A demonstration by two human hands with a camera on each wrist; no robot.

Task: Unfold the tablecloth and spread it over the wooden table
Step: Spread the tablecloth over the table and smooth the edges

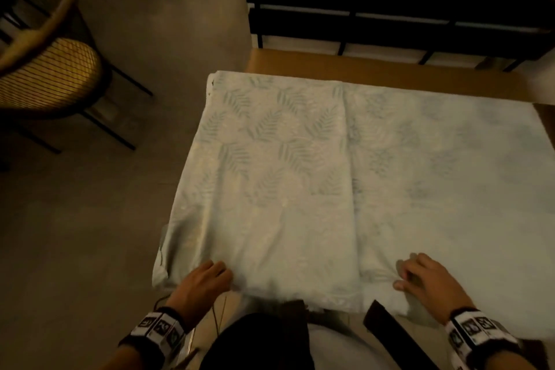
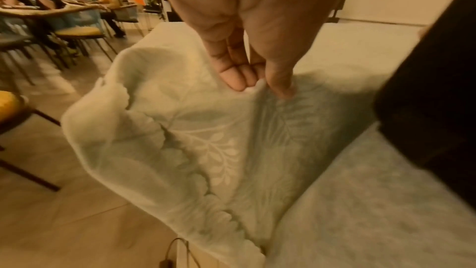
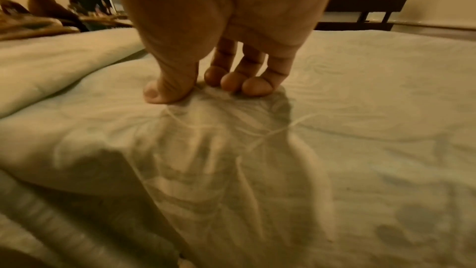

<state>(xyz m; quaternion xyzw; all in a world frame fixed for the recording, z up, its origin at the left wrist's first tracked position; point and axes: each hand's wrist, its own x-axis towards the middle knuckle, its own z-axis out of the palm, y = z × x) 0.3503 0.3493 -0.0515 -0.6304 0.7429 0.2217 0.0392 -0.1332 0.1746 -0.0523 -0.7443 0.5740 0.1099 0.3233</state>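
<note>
Both hands pinch the leaf-patterned tablecloth (image 1: 285, 165) at its near edge.
Left hand (image 1: 202, 281) and right hand (image 1: 426, 278) nip soft, scallop-hemmed fabric over the wooden table (image 1: 330, 64).

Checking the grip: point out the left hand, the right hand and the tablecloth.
left hand (image 1: 207, 278), head view, on its back.
right hand (image 1: 426, 279), head view, on its back.
tablecloth (image 1: 285, 159), head view, on its leaf-printed top.

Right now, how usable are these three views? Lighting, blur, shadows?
Head view: dim warm light, the tablecloth leaf print sharp on its left half, washed out and smeared toward the right. Left wrist view: the left hand pinching cloth is fairly clear, the hanging scalloped edge motion-blurred. Right wrist view: the right hand casts a shadow on the fabric; foreground folds blurred.
</note>
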